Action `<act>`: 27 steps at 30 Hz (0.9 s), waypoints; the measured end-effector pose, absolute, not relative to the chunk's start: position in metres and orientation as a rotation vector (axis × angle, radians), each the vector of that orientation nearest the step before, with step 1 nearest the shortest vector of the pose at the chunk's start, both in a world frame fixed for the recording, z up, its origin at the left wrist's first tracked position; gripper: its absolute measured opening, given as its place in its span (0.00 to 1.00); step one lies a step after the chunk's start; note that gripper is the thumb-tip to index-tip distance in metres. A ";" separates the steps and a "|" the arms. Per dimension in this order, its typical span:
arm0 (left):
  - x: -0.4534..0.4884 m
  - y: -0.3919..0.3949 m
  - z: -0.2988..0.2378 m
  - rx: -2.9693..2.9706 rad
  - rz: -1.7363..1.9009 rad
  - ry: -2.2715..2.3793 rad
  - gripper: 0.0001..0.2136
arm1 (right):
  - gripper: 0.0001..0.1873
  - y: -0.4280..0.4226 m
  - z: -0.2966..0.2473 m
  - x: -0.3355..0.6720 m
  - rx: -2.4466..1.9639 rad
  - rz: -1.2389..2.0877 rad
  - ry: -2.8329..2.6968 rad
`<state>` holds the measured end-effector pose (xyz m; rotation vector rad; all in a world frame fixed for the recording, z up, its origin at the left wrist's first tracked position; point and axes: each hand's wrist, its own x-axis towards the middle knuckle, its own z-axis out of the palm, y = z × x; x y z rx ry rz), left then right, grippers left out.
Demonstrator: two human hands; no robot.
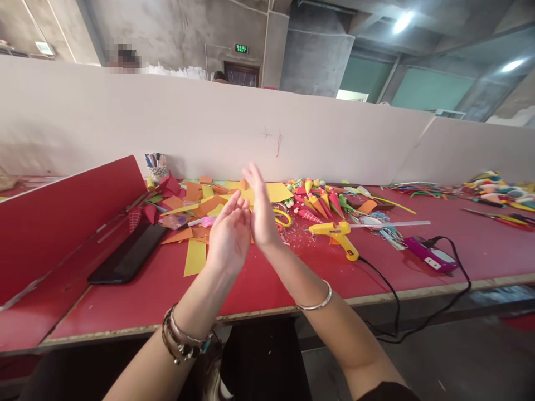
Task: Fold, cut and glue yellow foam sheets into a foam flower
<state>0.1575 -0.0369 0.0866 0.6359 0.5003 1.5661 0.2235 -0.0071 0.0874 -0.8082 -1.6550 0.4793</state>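
Observation:
My left hand and my right hand are raised together above the red table, palms close to each other and fingers stretched out. Neither hand holds anything that I can see. Behind them lie cut sheets of yellow and orange paper and yellow-handled scissors. A yellow glue gun rests on the table just right of my right hand, with a glue stick poking out toward the right.
A black phone lies at the left beside a red divider. Several coloured paper cones are piled behind the glue gun. A purple power strip with black cables sits at the right. A white partition backs the table.

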 end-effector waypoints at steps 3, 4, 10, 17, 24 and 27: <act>0.155 -0.042 0.082 0.721 1.661 0.586 0.15 | 0.26 -0.017 0.104 0.229 -0.574 0.679 -1.488; 0.155 -0.045 0.079 0.807 1.614 0.612 0.15 | 0.26 -0.020 0.108 0.231 -0.549 0.692 -1.496; 0.163 -0.062 0.063 1.148 1.278 0.511 0.22 | 0.30 -0.029 0.115 0.233 -0.530 0.649 -1.648; 0.161 -0.064 0.061 1.111 1.195 0.388 0.25 | 0.30 -0.036 0.114 0.230 -0.505 0.623 -1.694; 0.163 -0.068 0.059 1.033 1.179 0.401 0.25 | 0.30 -0.043 0.119 0.229 -0.432 0.683 -1.712; 0.163 -0.068 0.058 1.053 1.217 0.443 0.23 | 0.30 -0.044 0.120 0.228 -0.406 0.698 -1.714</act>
